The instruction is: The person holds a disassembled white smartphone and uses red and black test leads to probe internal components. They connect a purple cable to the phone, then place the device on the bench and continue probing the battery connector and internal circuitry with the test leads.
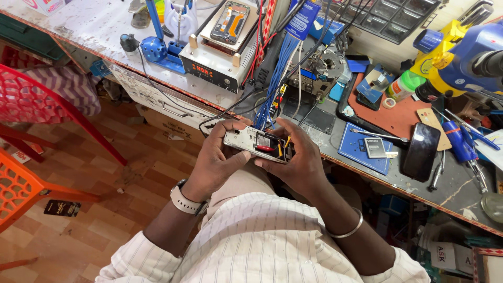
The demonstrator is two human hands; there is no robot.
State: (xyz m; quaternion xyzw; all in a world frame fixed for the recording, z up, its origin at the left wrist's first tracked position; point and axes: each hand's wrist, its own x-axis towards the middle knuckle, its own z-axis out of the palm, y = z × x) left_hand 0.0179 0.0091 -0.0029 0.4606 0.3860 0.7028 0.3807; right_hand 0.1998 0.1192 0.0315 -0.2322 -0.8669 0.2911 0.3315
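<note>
Both hands grip an opened phone over the lap, near the bench edge: left hand steadies, right hand probes inside. Looks mid-teardown; steady fingertip work next, probably.

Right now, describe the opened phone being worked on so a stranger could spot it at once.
Start at the cluttered workbench and come to its near edge, where blue wires hang down. There the left hand and right hand hold the opened phone between them. Unlike the black phone lying shut on the bench, its back is off, showing red and yellow parts inside.
</note>
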